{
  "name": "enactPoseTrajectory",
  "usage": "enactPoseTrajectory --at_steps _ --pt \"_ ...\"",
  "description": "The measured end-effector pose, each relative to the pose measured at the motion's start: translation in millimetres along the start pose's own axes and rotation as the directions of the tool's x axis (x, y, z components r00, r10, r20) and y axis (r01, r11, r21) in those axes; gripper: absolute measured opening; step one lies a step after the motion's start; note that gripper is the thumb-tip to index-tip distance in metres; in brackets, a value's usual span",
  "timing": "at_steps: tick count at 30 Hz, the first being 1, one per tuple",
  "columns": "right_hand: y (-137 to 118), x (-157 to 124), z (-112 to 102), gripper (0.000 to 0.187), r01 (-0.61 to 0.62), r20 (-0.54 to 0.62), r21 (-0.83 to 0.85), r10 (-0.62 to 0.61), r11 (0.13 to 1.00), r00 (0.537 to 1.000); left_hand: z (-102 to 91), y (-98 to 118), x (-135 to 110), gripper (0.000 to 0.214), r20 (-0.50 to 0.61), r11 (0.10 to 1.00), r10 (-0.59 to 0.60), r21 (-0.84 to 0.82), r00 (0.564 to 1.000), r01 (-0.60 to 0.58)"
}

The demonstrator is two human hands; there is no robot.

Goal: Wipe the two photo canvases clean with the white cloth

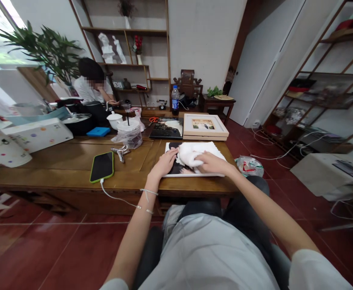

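Observation:
A flat photo print (214, 150) with a white border lies at the near right end of the wooden table (67, 161). My left hand (164, 163) rests flat on the print's left edge, fingers stretched out. My right hand (211, 162) is closed over a crumpled white cloth (187, 154) and presses it on the print's dark picture. Behind the print lie a framed photo (204, 125) in a pale wooden frame and a dark unframed print (166, 128).
A phone (102, 166) in a green case lies to the left with a white cable hanging off the edge. Metal clips (120, 152), a bagged cup (129, 133), scissors (153, 119) and a water bottle (175, 99) stand further back. Another person (91, 86) sits at the far left. Shelves line the right wall.

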State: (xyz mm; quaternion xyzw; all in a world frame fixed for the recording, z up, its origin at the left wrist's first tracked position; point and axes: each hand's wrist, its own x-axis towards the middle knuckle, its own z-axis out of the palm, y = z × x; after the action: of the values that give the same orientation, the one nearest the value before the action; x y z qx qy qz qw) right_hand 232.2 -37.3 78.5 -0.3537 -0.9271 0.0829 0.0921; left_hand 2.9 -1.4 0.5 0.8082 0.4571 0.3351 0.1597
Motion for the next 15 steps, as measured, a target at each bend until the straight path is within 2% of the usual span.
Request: enactPoseTrajectory --at_steps 4,7,10,15 --pt "21 34 5 0.037 -0.066 -0.068 -0.029 0.064 0.997 0.996 0.2 -2 1 0.039 0.01 1.0 0.011 -0.012 1.0 -0.011" --pt "23 44 5 0.03 -0.089 -0.078 -0.032 0.086 0.996 0.993 1.0 -2 2 0.039 0.0 1.0 -0.009 -0.03 1.0 0.009" --pt "15 39 7 0.031 -0.098 -0.071 -0.045 0.095 0.994 0.993 2.0 -2 2 0.039 0.007 1.0 -0.015 -0.022 1.0 0.015" --pt "-19 3 11 0.046 -0.059 -0.005 -0.089 0.059 0.994 0.998 1.6 -1 0 0.04 0.003 1.0 -0.001 -0.002 1.0 0.001"
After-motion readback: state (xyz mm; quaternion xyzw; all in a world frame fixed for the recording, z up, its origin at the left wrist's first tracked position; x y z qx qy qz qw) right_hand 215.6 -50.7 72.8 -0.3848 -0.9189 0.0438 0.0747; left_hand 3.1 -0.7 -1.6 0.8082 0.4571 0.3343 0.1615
